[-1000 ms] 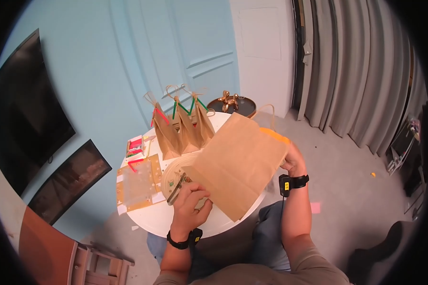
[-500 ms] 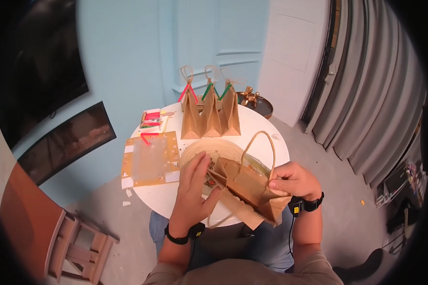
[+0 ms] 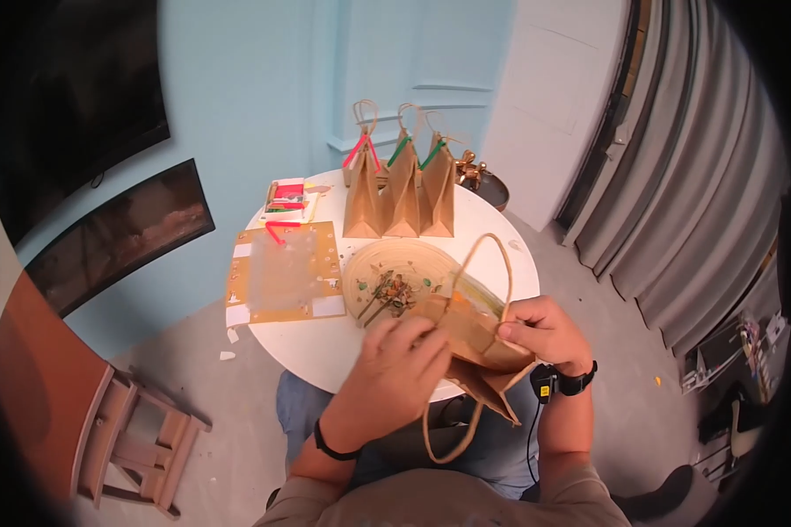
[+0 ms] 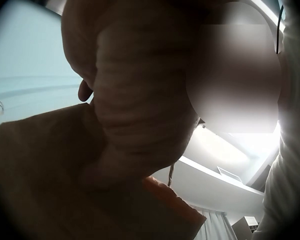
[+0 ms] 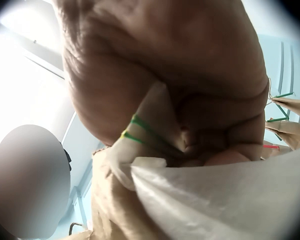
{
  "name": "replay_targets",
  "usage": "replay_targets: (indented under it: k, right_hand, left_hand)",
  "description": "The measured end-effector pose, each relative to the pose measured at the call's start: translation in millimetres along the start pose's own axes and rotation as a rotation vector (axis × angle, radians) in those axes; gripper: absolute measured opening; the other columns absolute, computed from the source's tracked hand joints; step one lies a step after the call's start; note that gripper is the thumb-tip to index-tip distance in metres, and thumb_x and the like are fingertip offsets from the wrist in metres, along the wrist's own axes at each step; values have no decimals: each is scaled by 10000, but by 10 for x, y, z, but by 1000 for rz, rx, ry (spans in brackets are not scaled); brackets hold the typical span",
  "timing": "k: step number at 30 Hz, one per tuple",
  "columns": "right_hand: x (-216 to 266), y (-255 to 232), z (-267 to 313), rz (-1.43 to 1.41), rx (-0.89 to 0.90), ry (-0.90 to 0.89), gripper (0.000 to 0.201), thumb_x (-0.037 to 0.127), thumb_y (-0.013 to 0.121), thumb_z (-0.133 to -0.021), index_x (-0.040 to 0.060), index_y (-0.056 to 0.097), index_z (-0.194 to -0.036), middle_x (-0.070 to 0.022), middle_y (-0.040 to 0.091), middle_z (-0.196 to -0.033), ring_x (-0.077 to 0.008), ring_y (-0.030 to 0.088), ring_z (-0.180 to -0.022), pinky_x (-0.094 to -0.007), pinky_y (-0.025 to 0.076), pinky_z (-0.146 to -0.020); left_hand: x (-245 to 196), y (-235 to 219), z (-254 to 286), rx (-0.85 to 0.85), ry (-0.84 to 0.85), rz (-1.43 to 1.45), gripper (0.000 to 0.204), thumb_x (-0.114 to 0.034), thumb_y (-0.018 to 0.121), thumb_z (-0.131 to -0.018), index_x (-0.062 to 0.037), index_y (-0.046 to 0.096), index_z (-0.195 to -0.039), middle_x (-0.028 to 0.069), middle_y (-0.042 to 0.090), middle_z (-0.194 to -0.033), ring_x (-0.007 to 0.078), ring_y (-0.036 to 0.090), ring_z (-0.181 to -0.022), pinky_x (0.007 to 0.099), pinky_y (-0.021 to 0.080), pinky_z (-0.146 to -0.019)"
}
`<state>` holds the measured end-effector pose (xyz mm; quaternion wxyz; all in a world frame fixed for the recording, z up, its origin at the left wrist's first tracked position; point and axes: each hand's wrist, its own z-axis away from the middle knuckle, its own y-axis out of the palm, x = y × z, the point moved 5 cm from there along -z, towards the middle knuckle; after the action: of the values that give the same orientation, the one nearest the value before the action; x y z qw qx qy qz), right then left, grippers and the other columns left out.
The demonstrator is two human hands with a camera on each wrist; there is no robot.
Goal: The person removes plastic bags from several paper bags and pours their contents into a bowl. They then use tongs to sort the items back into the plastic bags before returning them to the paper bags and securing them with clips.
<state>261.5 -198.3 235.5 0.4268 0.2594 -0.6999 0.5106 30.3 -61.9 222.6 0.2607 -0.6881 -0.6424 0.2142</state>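
A brown paper bag (image 3: pixel 475 335) with twisted paper handles stands mouth-up over the near right part of the table. My right hand (image 3: pixel 549 335) pinches its right rim, thumb toward me. In the right wrist view, a whitish translucent sheet (image 5: pixel 210 190) with green lines on it lies by that hand's fingers. My left hand (image 3: pixel 394 378) grips the bag's left edge, its fingers bent over the paper. The bag hides some of its fingertips. Just beyond, a round woven tray (image 3: pixel 353 272) carries a heap of dried plant bits (image 3: pixel 395 292) and a dark, narrow tweezer-like tool (image 3: pixel 373 309).
Three upright paper bags (image 3: pixel 402 206) with red or green strips stand at the back of the round white table (image 3: pixel 316 347). A tan board (image 3: pixel 330 250) with a translucent sheet lies left, below a small box (image 3: pixel 284 198). A wooden chair (image 3: pixel 145 439) stands lower left.
The bag has tipped from broad side facing me to mouth-up. My left hand, spread beside it half a second ago, has moved onto its left edge. My right hand keeps its hold.
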Motion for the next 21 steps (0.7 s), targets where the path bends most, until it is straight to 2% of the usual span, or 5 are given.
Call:
replay_targets:
  k: [5, 9, 14, 17, 21]
  right_hand:
    - [30, -94, 44, -28, -101, 14, 252, 163, 771, -1081, 0, 738, -892, 92, 577, -754, -26, 466, -721, -263, 375, -618]
    - [-267, -464, 67, 32, -281, 39, 286, 178, 744, -1095, 27, 706, -855, 96, 562, -745, -24, 452, -706, -268, 371, -614]
    - [-328, -745, 183, 132, -297, 135, 300, 194, 728, -1102, 8, 700, -868, 71, 572, -725, -43, 475, -690, -297, 389, -589]
    - [-179, -617, 245, 251, -340, 137, 338, 227, 708, -1111, -12, 690, -873, 28, 565, -690, -68, 491, -682, -322, 405, -590]
    - [-193, -639, 297, 364, -365, 174, 347, 228, 716, -1090, -31, 680, -862, -14, 565, -679, -91, 507, -679, -349, 431, -601]
  left_hand:
    - [-84, -14, -19, -6, 67, 184, 81, -162, 763, -863, -91, 741, -895, 47, 741, -1366, 278, 611, -1397, 530, 429, -1207]
    - [-70, -59, 96, 30, 102, 214, 89, -157, 784, -826, -93, 723, -837, 55, 759, -1316, 295, 629, -1385, 535, 425, -1220]
    - [-199, -343, 157, 34, 75, 329, 117, -175, 805, -816, -102, 715, -798, 61, 760, -1326, 315, 618, -1419, 538, 408, -1244]
    - [-205, -348, 129, 77, -37, 233, 157, -181, 778, -870, -48, 703, -834, 173, 656, -1493, 359, 543, -1511, 605, 405, -1271]
    - [-49, -280, 139, -60, -403, 210, 145, -113, 833, -884, -36, 711, -897, 252, 559, -1616, 424, 543, -1511, 611, 490, -1205]
